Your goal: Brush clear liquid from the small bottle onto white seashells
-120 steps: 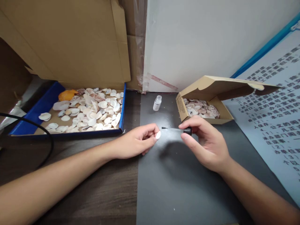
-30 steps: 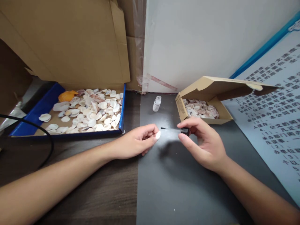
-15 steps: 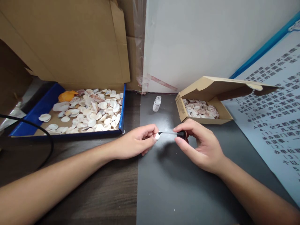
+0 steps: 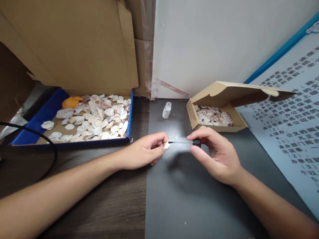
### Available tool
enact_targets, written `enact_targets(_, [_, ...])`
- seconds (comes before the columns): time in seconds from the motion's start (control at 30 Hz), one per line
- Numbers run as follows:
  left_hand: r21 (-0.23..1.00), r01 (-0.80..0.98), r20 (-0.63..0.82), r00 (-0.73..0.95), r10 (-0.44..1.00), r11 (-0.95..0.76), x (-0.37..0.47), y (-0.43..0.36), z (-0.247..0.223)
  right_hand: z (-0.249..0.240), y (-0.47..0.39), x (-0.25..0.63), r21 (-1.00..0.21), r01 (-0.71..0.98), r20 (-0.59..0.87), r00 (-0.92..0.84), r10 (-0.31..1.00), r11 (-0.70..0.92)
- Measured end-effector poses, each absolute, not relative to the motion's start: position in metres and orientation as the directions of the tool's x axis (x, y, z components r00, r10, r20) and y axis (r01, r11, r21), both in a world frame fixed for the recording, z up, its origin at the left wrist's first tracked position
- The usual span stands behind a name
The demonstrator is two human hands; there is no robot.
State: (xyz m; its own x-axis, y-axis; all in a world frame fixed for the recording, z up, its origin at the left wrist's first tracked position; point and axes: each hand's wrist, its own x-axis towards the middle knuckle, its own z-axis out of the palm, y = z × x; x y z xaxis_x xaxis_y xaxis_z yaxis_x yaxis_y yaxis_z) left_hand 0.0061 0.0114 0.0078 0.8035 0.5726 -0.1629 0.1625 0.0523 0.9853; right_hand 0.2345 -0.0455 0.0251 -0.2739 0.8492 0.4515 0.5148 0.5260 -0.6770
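Observation:
Between its fingertips my left hand [image 4: 149, 151] pinches a small white shell [image 4: 167, 145]. My right hand [image 4: 216, 154] holds the black cap of a thin brush [image 4: 181, 142] between thumb and fingers. The brush lies level, with its dark tip at the shell's upper edge. Behind both hands a small uncapped glass bottle [image 4: 166, 110] with a white label stands upright on the grey mat [image 4: 169, 202].
At the left, a blue-edged box [image 4: 87, 143] with a raised cardboard lid holds several shells. A smaller cardboard box [image 4: 194, 116] with shells stands at the right, beside a printed sheet [image 4: 286, 132]. A black cable [image 4: 55, 156] curves at the far left.
My right hand has shifted slightly to the right with the brush, whose tip now sits nearer the shell's edge. My left hand and the shell have barely moved.

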Motion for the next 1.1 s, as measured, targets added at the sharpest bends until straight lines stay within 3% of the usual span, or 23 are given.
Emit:
enact_targets(0.23, [0.985,0.165,-0.16,0.802,0.575,0.044,0.0059,0.0111,0.0084,0.026,-0.0468,0.2354,-0.67,0.535,0.462,-0.242,0.853,0.515])
enact_targets(0.37, [0.985,0.159,-0.165,0.804,0.571,0.06,0.0057,0.0112,0.0083,0.0266,-0.0466,0.2347,-0.662,0.515,0.446,-0.313,0.838,0.545])
enact_targets(0.53, [0.986,0.163,-0.159,0.807,0.569,0.045,0.0059,0.0122,0.0073,0.0263,-0.0463,0.2348,-0.671,0.537,0.469,-0.226,0.854,0.511])
enact_targets(0.67, [0.985,0.165,-0.165,0.804,0.571,0.052,0.0062,0.0122,0.0072,0.026,-0.0466,0.235,-0.677,0.507,0.439,-0.304,0.846,0.533])
enact_targets(0.83, [0.985,0.17,-0.16,0.803,0.574,0.037,0.0055,0.0115,0.0077,0.0262,-0.0467,0.2351,-0.673,0.543,0.459,-0.225,0.859,0.502])
enact_targets(1.0, [0.984,0.17,-0.168,0.801,0.575,0.05,0.0058,0.0117,0.0085,0.0265,-0.0473,0.2344,-0.669,0.52,0.438,-0.302,0.847,0.531])
enact_targets(1.1, [0.984,0.169,-0.166,0.799,0.577,0.049,0.0063,0.0116,0.0089,0.026,-0.0469,0.2346,-0.664,0.552,0.45,-0.244,0.859,0.504])
